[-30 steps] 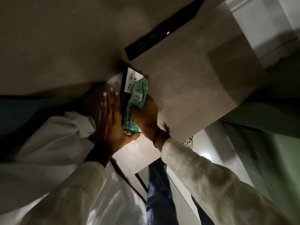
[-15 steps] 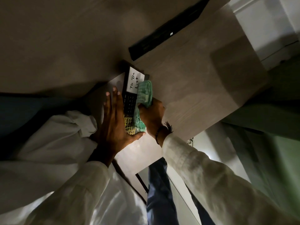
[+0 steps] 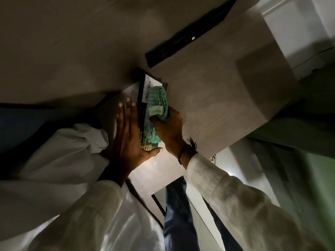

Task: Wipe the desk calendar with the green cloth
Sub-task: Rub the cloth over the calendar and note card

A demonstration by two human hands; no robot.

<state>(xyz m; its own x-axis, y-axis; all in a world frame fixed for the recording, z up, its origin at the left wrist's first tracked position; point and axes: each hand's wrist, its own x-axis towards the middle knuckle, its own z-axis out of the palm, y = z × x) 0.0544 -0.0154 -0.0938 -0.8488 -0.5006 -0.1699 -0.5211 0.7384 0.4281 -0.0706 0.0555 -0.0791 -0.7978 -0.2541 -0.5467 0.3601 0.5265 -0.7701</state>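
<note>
A small black desk calendar (image 3: 141, 107) with a white note panel stands on a pale wooden desk (image 3: 208, 105), close to a wall. My right hand (image 3: 170, 129) is shut on a bunched green cloth (image 3: 156, 104) and presses it against the calendar's face, covering most of the white panel. My left hand (image 3: 127, 136) lies flat, fingers straight, against the calendar's left side, with the thumb under its lower edge where a gold grid shows. A dark bracelet sits on my right wrist.
A long black bar-shaped object (image 3: 188, 33) lies on the desk beyond the calendar. The desk's right edge drops to a light floor (image 3: 235, 167). White sleeves and blue trousers (image 3: 179, 214) fill the lower view. The room is dim.
The green cloth has slid up the calendar's face and now hides most of the white note panel. My left hand stays flat against the calendar's side.
</note>
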